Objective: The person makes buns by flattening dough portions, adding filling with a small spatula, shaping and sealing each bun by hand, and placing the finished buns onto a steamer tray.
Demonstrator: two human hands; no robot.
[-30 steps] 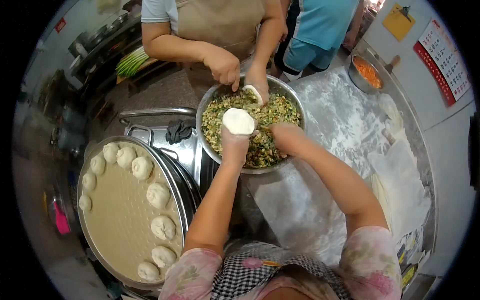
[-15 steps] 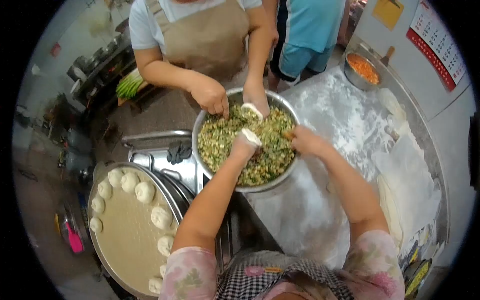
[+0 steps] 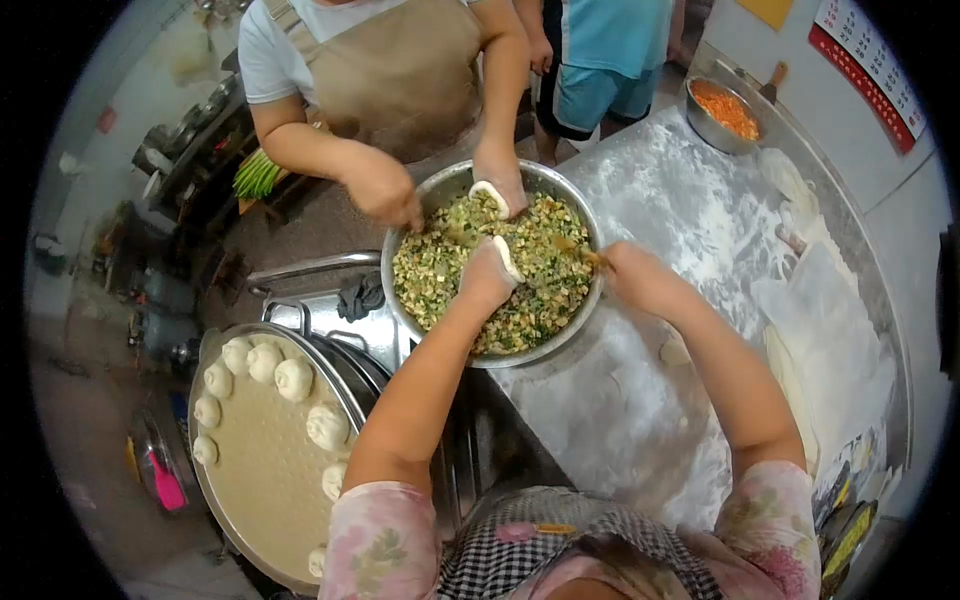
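Note:
My left hand (image 3: pixel 487 278) is over the chopped green filling (image 3: pixel 540 310), its fingers wrapped round a dough wrapper (image 3: pixel 507 259) seen nearly edge-on. At the right rim of the metal bowl (image 3: pixel 592 300), my right hand (image 3: pixel 640 278) is closed on the handle of a small spoon-like tool (image 3: pixel 580 250), whose tip is at the filling. Across the bowl, a co-worker's hand (image 3: pixel 500 172) cups another wrapper (image 3: pixel 489 196), and the co-worker's other hand (image 3: pixel 384 190) is at the left rim.
Several buns (image 3: pixel 293 380) sit on a round steamer tray (image 3: pixel 265 480) at the left. A bowl of orange shreds (image 3: pixel 722 112) stands on the floured table (image 3: pixel 640 200). White cloth (image 3: pixel 825 330) lies at the right. Another person (image 3: pixel 605 60) stands behind.
My left hand has lowered into the bowl and its wrapper has tilted from flat to edge-on. My right hand has moved out to the right rim. The view has shifted.

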